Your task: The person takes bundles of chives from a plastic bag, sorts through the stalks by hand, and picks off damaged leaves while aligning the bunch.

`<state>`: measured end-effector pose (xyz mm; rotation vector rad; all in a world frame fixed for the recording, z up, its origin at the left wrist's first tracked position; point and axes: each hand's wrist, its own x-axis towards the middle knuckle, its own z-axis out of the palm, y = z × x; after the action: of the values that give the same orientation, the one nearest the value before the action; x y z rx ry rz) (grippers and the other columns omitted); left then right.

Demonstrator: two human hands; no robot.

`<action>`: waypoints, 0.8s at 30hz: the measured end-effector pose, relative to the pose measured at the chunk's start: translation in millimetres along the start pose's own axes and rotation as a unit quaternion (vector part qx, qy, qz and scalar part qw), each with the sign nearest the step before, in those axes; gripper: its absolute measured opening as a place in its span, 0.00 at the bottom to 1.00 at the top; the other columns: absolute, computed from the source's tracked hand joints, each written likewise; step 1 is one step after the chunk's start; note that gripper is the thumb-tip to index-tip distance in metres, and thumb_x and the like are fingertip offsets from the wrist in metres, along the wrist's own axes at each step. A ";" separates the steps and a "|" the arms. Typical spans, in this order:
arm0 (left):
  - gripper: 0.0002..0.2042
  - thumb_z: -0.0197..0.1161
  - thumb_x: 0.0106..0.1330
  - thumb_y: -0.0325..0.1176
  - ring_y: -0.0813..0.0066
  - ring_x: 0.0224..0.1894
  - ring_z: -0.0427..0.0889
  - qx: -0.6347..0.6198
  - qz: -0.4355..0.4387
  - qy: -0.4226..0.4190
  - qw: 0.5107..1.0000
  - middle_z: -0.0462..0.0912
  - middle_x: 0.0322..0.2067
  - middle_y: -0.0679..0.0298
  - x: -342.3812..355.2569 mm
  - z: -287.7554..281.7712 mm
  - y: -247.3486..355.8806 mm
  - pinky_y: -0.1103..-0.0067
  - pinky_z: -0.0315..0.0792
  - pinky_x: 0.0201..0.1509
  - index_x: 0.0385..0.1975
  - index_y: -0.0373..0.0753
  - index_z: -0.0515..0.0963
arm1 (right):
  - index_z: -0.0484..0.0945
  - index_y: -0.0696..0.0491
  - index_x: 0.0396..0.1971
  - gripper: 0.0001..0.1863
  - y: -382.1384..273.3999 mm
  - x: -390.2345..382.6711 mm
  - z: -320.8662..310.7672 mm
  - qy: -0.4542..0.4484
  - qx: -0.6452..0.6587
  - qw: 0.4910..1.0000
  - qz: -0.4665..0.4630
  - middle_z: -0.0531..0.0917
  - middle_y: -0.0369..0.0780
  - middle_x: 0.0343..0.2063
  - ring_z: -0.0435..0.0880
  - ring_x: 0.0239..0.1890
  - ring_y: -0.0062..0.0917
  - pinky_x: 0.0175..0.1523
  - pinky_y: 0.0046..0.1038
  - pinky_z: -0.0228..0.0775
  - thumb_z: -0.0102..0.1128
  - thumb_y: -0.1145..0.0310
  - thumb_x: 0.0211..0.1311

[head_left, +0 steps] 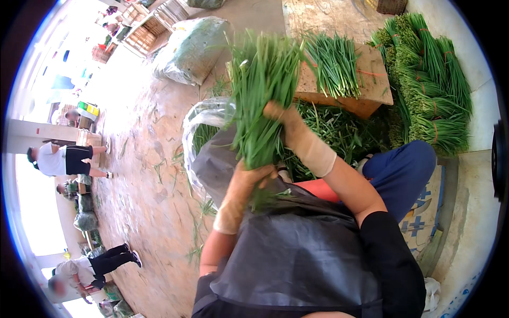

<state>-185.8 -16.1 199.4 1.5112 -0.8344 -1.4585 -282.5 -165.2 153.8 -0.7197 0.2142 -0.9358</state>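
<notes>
A thick bunch of long green garlic chives [265,79] stands up in front of my body, blurred by movement. My left hand [253,177], in a pale glove, is closed around its lower end. Against the bunch's right side is my gloved right hand [283,117]; its fingers are smeared by motion, so their grip is unclear. Just right of the bunch, a smaller pile of chives [334,64] lies on a low wooden board [377,79]. Loose green leaves and trimmings [331,140] heap up under the board's near edge.
Tied chive bundles [432,90] are stacked along the wall at right. A clear plastic bag [189,151] stands left of my apron [297,259], and a big filled sack [192,50] lies farther off. Two people [55,159] stand at far left. A curved blade [419,208] lies beside my knee.
</notes>
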 end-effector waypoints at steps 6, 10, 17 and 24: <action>0.09 0.62 0.57 0.26 0.85 0.13 0.62 -0.002 -0.141 0.045 0.989 0.73 0.20 0.65 -58.1 -50.9 -6.1 0.87 0.53 0.15 0.36 0.34 0.73 | 0.71 0.54 0.51 0.20 -33.3 46.6 -50.6 0.208 0.090 0.973 0.035 0.79 0.40 0.38 0.79 0.36 0.29 0.45 0.33 0.76 0.53 0.57 0.66; 0.09 0.63 0.57 0.27 0.86 0.14 0.63 0.016 -0.210 0.078 0.974 0.72 0.19 0.67 -99.0 -80.7 -15.9 0.86 0.53 0.16 0.36 0.34 0.73 | 0.75 0.54 0.38 0.14 -44.8 44.7 -69.8 0.339 -0.003 0.940 0.039 0.71 0.35 0.23 0.69 0.21 0.22 0.25 0.25 0.65 0.42 0.61 0.72; 0.10 0.64 0.55 0.24 0.87 0.16 0.63 0.037 -0.230 0.163 0.959 0.71 0.20 0.71 -126.8 -115.5 -34.1 0.86 0.54 0.16 0.36 0.35 0.74 | 0.70 0.54 0.49 0.14 -20.2 35.9 -180.5 0.011 -0.350 0.923 0.156 0.74 0.37 0.33 0.71 0.30 0.23 0.32 0.26 0.67 0.50 0.66 0.65; 0.12 0.66 0.54 0.26 0.86 0.17 0.66 0.051 -0.250 0.163 0.953 0.73 0.20 0.71 -133.8 -129.5 -56.0 0.86 0.56 0.16 0.36 0.35 0.74 | 0.79 0.52 0.44 0.35 16.4 20.5 -25.4 -0.164 -0.631 0.756 -0.057 0.78 0.46 0.47 0.74 0.54 0.39 0.61 0.35 0.65 0.53 0.33 0.54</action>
<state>-75.6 144.1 199.1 2.0785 -0.3408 -1.4649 -271.3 -187.2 126.9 -2.1604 0.5041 -0.6598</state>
